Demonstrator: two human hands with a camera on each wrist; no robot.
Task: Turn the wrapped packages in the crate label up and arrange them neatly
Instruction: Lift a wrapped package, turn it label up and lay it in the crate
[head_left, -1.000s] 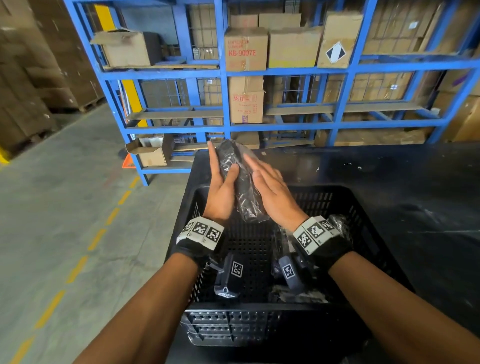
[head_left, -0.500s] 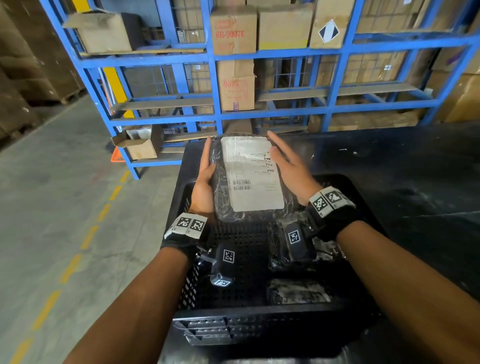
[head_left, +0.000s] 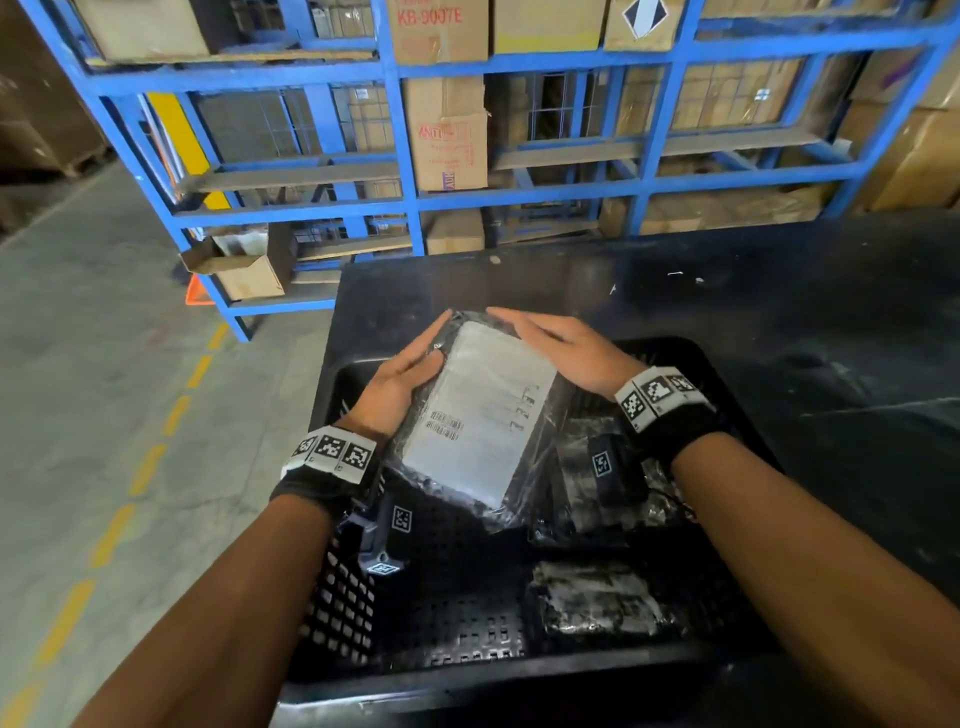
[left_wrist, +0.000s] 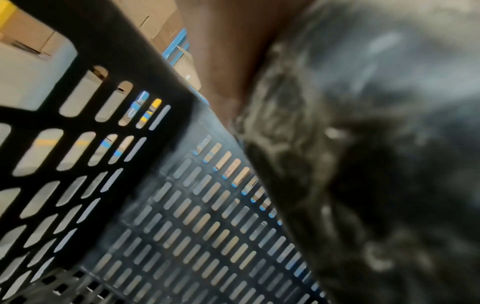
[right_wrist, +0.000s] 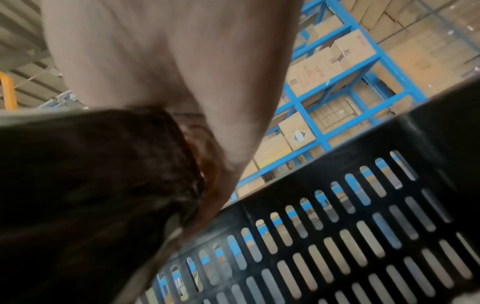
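Two hands: the left hand (head_left: 402, 371) and the right hand (head_left: 558, 348) press a flat parcel in shiny black plastic wrap with a white paper label (head_left: 478, 410) between them
Fingers: straight and pressed together on both hands; the left ones lie along the parcel's left edge; the right ones lie over its far end
Parcel spot: up in the air over the far left part of the black plastic crate with slotted walls (head_left: 343, 597); tilted; label facing up
Head view alone shows: the label; both whole hands; more small packets in black wrap (head_left: 597, 603) lying in the crate's right side; the black table top (head_left: 779, 291) behind the crate
Left wrist view alone shows: the crate wall from inside, with light coming through the slots; the crinkly wrap very close
Right wrist view alone shows: the palm from below, pressed on the dark wrap; the blue metal rack (right_wrist: 337, 67) with brown cardboard boxes (right_wrist: 298, 131) seen over the crate's rim
Hard to see: the label's words are too blurry to read; both wrist views are smeared; no fingertips show in them; the parcel's underside is hidden
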